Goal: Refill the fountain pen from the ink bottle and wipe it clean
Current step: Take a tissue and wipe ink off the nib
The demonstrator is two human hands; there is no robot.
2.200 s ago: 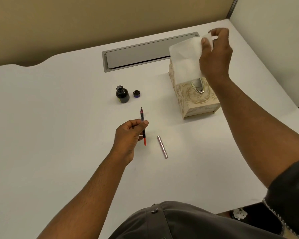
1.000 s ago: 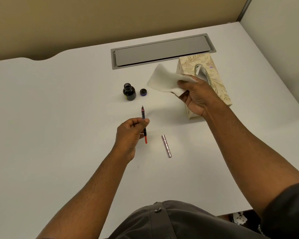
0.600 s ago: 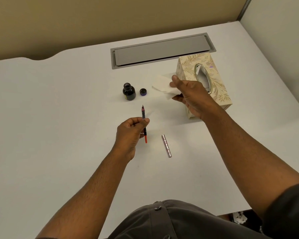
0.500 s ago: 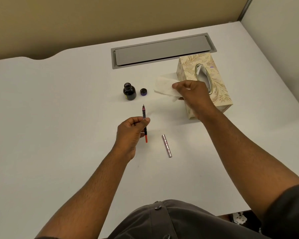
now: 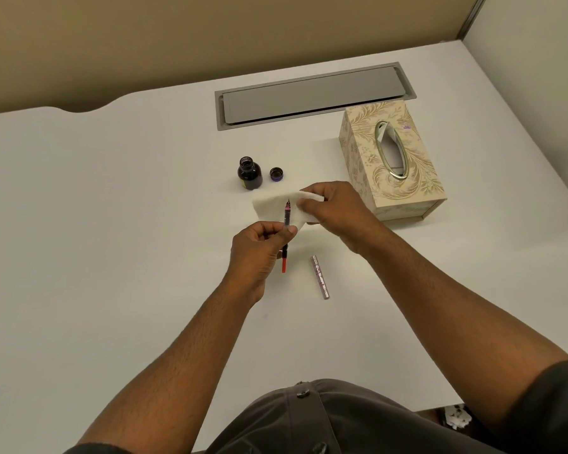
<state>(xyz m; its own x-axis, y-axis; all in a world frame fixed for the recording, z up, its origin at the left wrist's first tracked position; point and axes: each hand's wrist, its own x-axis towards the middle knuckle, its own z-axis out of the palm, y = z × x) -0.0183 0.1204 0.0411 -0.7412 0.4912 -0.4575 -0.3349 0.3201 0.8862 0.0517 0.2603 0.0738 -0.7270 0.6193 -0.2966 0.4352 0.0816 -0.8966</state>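
Red at its rear end and dark along the middle, the fountain pen [image 5: 285, 237] is a thin stripped-down section with no outer barrel around it, and it has a pinkish band just below the dark nib. It stands nearly upright above the white table [image 5: 95, 257], nib pointing away from the person. The left hand [image 5: 259, 249] pinches it about midway, thumb and forefinger closed on the dark part, the other fingers curled in; the red tail sticks out below the hand.

Behind the nib end is a white tissue [image 5: 271, 208], slightly rumpled and spread flat like a small sheet. The right hand [image 5: 335, 208] grips its right edge with the fingers closed over the paper. The nib shows dark against the tissue; whether it actually touches the paper cannot be told.

Beyond the hands, the ink bottle [image 5: 249, 173] stands upright and uncapped, small and round-shouldered, its glass nearly black with ink, a bit of yellow label low on one side. Its cap [image 5: 276, 174] lies just beside it to the right, open side up, purple inside. The silvery-pink pen barrel [image 5: 320, 276] lies on the table near the left hand, well apart from the bottle. To the right stands a cream and gold patterned tissue box [image 5: 368, 165] with an oval slot on top, and behind it a grey cable hatch [image 5: 309, 96] is set into the table.
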